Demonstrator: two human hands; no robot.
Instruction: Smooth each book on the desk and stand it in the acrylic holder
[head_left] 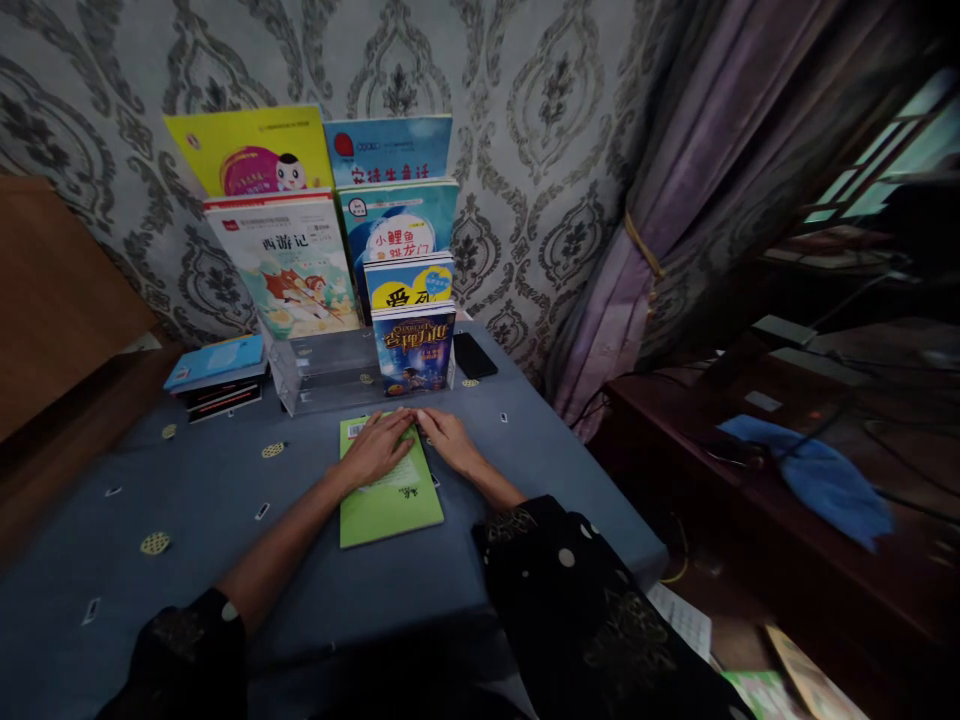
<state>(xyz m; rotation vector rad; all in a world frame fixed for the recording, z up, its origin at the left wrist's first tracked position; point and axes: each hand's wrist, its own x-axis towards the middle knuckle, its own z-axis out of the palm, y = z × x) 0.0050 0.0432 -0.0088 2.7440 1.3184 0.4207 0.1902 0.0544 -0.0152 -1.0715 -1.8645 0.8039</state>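
Note:
A thin green book (390, 500) lies flat on the blue-grey tablecloth (225, 480), its back cover with a barcode facing up. My left hand (377, 446) rests flat on the upper part of the book, fingers stretched out. My right hand (448, 436) lies at the book's top right corner, fingers extended and touching its edge beside the left hand's fingertips. Just beyond the hands stands a clear tiered display rack (322, 370) with several children's books upright in it, the nearest a dark blue book (414, 350).
A small stack of books (217, 375) lies at the left of the rack. A black phone (474, 355) sits to the right of it. Patterned wallpaper is behind; a purple curtain (675, 220) hangs at right. A dark side table with a blue cloth (817, 475) stands right.

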